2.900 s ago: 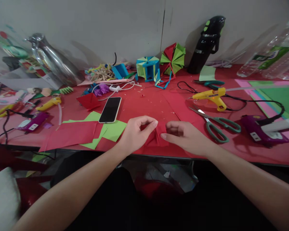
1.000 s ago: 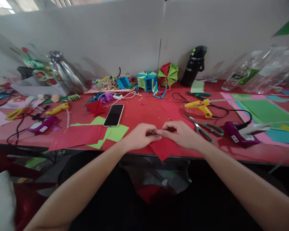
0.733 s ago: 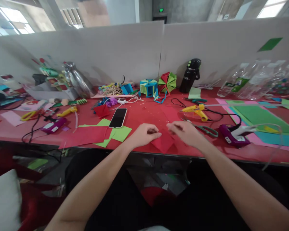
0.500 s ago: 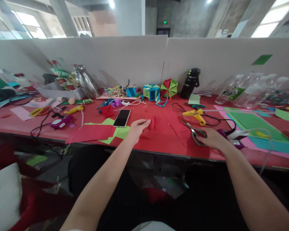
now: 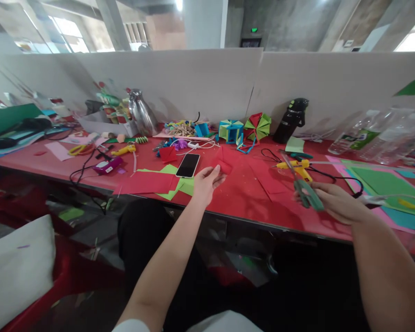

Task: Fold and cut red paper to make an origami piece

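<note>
Between the thumb and fingers of my left hand (image 5: 208, 181) is a small folded red paper (image 5: 225, 159), held just above the red tabletop. My right hand (image 5: 335, 199) grips dark green-handled scissors (image 5: 307, 193), lifted off the table with the blades pointing up and away. A yellow glue gun (image 5: 295, 168) lies behind the scissors. Flat red paper (image 5: 268, 177) rests between my hands. Left of my left hand are a phone (image 5: 188, 165) and red sheets (image 5: 147, 182) over light green paper (image 5: 186, 186).
Paper models (image 5: 231, 132), a black bottle (image 5: 291, 121) and a steel jug (image 5: 142, 113) stand along the partition. Clear plastic bottles (image 5: 383, 138) and coloured sheets (image 5: 376, 180) are at the right. Another glue gun (image 5: 123, 150) with cables lies left.
My right hand has raised the scissors from the table. My left hand has lifted the folded red paper, which now shows a wider face. The view has shifted left.
</note>
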### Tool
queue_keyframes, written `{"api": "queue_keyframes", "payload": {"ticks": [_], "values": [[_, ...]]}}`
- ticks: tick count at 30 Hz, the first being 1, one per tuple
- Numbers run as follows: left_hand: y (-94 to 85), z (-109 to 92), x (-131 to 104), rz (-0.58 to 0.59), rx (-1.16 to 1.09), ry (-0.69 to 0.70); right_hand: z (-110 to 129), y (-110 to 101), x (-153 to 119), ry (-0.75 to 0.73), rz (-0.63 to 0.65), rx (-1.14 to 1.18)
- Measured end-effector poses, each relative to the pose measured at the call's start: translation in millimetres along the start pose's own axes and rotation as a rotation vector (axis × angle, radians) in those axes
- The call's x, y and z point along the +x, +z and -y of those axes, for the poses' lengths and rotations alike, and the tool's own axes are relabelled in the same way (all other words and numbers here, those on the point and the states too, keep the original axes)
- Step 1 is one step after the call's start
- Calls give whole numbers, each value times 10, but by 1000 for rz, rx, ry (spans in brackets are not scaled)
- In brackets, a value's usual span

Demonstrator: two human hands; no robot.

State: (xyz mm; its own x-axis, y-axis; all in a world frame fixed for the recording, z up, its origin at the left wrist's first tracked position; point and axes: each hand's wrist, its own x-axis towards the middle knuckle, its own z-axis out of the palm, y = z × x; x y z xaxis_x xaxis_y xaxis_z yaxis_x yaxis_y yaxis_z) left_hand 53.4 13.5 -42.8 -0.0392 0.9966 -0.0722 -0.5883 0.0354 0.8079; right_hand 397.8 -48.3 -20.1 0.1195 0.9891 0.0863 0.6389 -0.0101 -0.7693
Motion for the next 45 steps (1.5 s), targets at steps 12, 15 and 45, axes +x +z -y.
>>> {"api": "queue_keyframes", "payload": {"ticks": [12,15,45], "values": [[72,103,-32,46,137,174,618,735,-106,-147,259,220],[79,127,-27,64,150,185,607,801,-123,-133,264,165],[78,97,-84,78,279,193,561,866,-122,-60,358,304]]}}
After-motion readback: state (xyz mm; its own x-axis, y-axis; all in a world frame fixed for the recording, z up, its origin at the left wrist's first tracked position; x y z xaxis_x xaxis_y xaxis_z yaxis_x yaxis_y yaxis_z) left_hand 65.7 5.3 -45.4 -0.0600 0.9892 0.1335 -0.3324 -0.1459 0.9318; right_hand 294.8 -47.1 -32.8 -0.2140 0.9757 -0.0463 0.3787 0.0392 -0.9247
